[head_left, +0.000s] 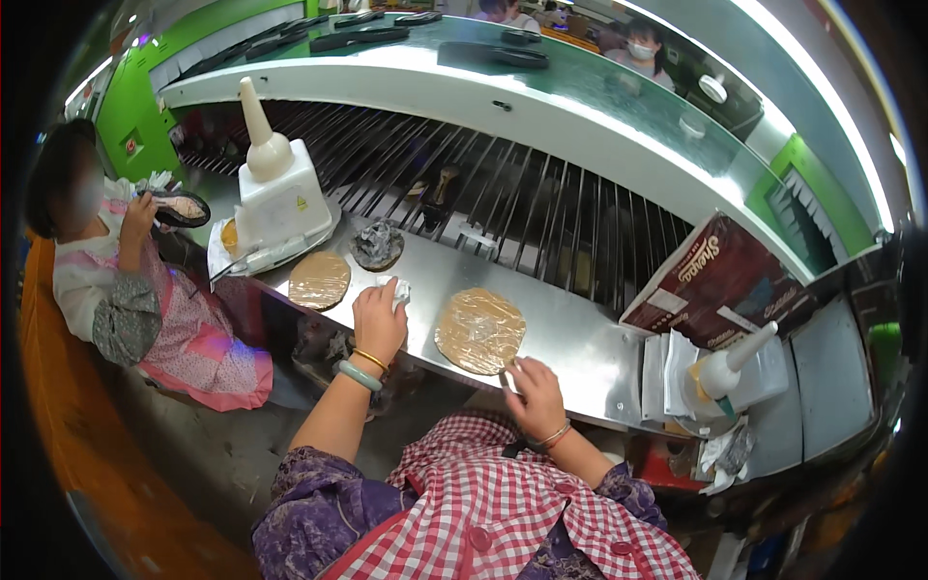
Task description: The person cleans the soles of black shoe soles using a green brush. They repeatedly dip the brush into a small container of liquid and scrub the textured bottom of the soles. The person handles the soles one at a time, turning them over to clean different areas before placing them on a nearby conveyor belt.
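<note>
My left hand is over the metal ledge, its fingers closed on a crumpled white cloth. Close to it lies a dark round pad with a grey wad of cloth on top. My right hand is at the ledge's front edge, fingers bent and apart, the tips by the lower right rim of a round tan disc covered in shiny clear film. A second film-covered tan disc lies to the left of my left hand.
Behind the metal ledge runs a rack of dark rollers. A white glue pot with a cone-topped bottle stands left, another bottle right, near a dark red carton. A co-worker at left holds a shoe part.
</note>
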Tool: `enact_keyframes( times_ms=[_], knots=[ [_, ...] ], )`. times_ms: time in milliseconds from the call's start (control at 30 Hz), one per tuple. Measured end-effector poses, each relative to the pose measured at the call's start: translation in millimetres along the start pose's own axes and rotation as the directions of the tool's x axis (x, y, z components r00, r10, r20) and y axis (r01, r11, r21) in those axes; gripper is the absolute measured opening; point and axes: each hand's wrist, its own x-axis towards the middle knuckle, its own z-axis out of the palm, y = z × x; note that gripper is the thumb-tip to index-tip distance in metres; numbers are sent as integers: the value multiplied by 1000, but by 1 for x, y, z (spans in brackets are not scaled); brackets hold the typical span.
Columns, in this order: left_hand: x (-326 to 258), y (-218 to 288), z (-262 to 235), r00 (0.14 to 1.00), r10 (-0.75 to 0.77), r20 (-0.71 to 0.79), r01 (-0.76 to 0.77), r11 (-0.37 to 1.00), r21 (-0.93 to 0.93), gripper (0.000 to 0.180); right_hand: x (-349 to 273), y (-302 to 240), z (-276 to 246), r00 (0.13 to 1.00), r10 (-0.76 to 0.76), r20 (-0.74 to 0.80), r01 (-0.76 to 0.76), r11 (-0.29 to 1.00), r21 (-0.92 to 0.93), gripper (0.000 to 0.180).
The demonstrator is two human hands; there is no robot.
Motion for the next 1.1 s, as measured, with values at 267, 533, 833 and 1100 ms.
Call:
enact_keyframes(
  times_ms=[267, 533, 833, 1100],
  knots=[
    [-7, 51, -2, 994, 80, -70, -94, 968, -234, 38, 53, 17, 23, 976, -45, 213, 60, 996, -63, 48],
    [-33, 111, 12, 962, 271, 13, -241, 876, -418, 39, 17, 44, -8, 981, 156, 116, -160, 987, 21, 42],
    [-5, 221, 8, 842, 538, 52, -372, 646, -667, 36, -57, 78, -48, 947, 288, -142, -304, 946, -112, 36],
    [45, 367, 61, 753, 652, 85, -190, 339, -921, 59, -61, 84, -40, 926, 246, -287, -283, 954, -98, 28]
  ],
)
